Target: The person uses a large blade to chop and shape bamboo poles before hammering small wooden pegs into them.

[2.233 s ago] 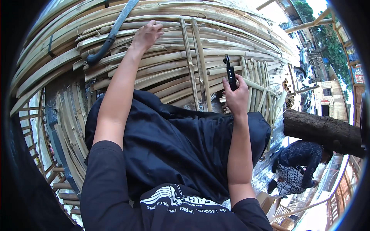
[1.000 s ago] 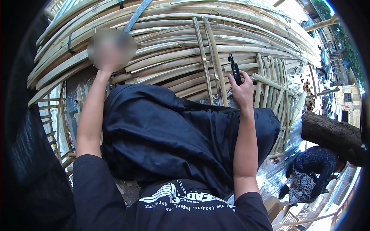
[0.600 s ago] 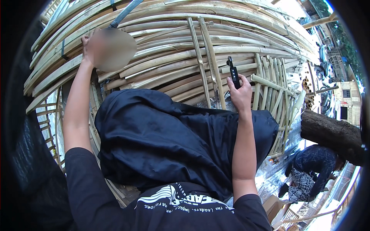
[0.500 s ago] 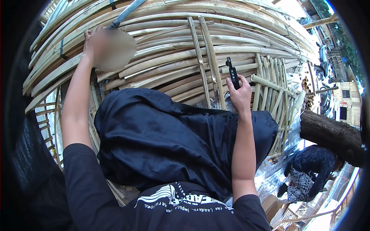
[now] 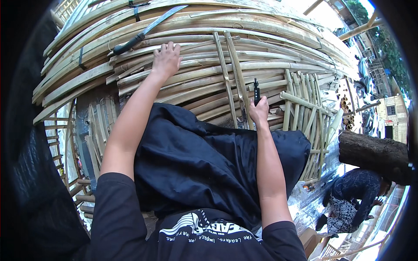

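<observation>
My left hand (image 5: 167,60) rests on the split bamboo strips (image 5: 196,50), fingers spread and slightly bent. It does not appear to grip any strip. Just up and left of it lies a machete (image 5: 154,27) with a dark handle and grey blade, slanting across the bamboo. In my right hand (image 5: 260,109) is a slim black tool (image 5: 257,90) with pale marks along its side, pointing away from me. Its exact kind is not clear. Two narrow bamboo slats (image 5: 235,65) lie crosswise over the pile, left of the right hand.
Dark cloth (image 5: 196,161) covers my lap. Right of it stands a bamboo lattice (image 5: 305,102). A thick log (image 5: 372,152) lies farther right, with another person (image 5: 352,198) bending below it. Dark straps (image 5: 81,58) bind bamboo at the left.
My left hand has moved right, from beside the machete's handle end, partly covered by a blurred patch, onto the strips. The right hand keeps the black tool, now seen lower.
</observation>
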`<state>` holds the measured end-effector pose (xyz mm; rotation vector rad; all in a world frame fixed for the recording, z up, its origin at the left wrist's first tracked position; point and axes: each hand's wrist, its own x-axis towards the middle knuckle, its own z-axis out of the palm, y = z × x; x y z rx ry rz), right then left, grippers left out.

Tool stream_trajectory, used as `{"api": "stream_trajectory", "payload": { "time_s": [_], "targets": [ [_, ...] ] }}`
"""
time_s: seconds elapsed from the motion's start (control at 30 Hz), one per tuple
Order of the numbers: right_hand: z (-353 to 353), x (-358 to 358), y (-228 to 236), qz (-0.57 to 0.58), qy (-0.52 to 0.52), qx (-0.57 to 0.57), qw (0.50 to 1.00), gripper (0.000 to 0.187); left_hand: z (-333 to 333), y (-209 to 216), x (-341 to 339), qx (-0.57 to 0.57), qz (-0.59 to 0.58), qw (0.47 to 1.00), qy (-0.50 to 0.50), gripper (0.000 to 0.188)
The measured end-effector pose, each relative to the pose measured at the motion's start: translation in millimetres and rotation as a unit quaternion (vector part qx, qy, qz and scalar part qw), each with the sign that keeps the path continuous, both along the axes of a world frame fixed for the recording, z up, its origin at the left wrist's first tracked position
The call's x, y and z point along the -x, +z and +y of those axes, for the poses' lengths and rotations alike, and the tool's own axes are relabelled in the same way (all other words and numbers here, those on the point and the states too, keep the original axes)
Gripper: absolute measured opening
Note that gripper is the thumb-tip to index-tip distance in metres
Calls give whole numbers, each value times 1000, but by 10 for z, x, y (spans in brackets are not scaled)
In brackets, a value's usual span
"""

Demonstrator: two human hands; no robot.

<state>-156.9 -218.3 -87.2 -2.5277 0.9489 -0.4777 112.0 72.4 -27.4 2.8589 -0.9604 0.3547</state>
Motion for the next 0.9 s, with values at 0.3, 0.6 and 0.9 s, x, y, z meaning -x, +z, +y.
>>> {"api": "stream_trajectory", "payload": {
  "time_s": [0.3,0.6,0.9],
  "targets": [
    [208,-33,-200,21,83,-36,996,46,97,-368,-189,140,-44,988,54,17],
    [502,-13,57,67,51,-66,994,45,216,-425,-202,180,-82,980,-4,16],
    [438,150,12,101,24,-20,994,46,153,-401,-125,214,-31,974,-73,19]
  ]
}}
